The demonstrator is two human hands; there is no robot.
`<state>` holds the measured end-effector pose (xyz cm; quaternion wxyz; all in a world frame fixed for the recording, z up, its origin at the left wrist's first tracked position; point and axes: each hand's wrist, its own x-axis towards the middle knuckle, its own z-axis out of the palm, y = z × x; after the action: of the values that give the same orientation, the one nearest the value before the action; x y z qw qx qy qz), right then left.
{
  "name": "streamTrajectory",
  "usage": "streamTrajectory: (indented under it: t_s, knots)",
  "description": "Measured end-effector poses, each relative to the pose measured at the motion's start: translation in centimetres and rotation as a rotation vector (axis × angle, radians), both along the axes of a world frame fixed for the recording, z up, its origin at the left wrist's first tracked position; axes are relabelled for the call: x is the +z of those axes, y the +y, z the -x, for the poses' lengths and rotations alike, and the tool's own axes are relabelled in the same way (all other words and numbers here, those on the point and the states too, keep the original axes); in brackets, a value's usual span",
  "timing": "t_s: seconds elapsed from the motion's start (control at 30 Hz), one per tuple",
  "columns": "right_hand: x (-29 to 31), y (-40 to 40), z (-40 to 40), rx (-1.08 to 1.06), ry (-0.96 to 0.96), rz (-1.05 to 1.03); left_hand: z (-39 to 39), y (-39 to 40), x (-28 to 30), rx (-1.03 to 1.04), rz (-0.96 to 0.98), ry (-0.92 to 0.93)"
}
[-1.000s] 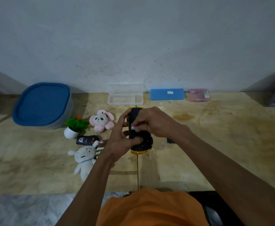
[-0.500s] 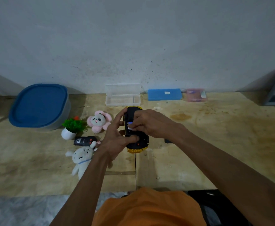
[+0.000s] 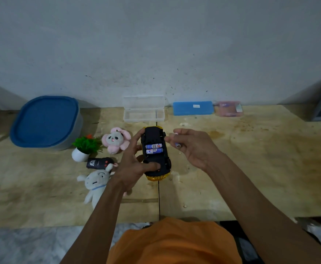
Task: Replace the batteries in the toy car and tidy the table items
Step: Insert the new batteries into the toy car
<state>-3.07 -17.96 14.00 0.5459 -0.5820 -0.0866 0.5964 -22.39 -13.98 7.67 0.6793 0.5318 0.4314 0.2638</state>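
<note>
Above table (image 3: 251, 168), left fingers (image 3: 152, 165) clasp upturned toy car (image 3: 156, 155)

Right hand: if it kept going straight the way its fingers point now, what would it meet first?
The right hand, pinching a battery, points left toward the upturned toy car held in the left hand. It would likely meet the car's side near the open battery bay first, though depth is unclear.

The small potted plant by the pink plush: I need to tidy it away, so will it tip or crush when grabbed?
The small potted plant looks top-heavy, with leaves wider than its rounded white pot, so a sideways push may tip it. The pot probably stays rigid; the leaves likely bend.
</note>
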Motion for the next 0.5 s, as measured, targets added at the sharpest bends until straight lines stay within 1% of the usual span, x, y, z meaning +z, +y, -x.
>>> streamTrajectory:
  t_s: [0.03, 0.07, 0.17, 0.2, 0.3, 0.37, 0.43, 0.5]
  knots:
    - [-0.2, -0.3, 0.3, -0.037, 0.043, 0.009, -0.1, -0.1, 0.0, -0.008, 0.000, 0.000]
    - [-0.4, -0.6, 0.5, -0.035, 0.031, 0.028, -0.2, -0.2, 0.0, -0.013, -0.002, 0.000]
    - [-0.7, -1.3, 0.9, 0.034, -0.115, 0.070, -0.3, -0.2, 0.0, -0.021, -0.010, 0.008]
    - [-0.7, -1.4, 1.0, 0.026, -0.114, 0.061, -0.3, -0.2, 0.0, -0.026, -0.012, 0.010]
    - [-0.4, -1.7, 1.1, -0.045, -0.023, 0.021, -0.3, 0.0, 0.1, -0.024, -0.006, 0.004]
    - [-0.3, -1.7, 1.1, -0.058, 0.019, 0.040, -0.3, -0.1, 0.1, -0.017, -0.001, 0.003]
    - [-0.3, -1.7, 1.2, -0.044, 0.017, 0.070, -0.3, -0.1, 0.2, -0.012, -0.001, 0.006]
    - [-0.3, -1.6, 1.2, -0.034, 0.029, 0.056, -0.2, -0.1, 0.2, -0.011, -0.008, 0.006]
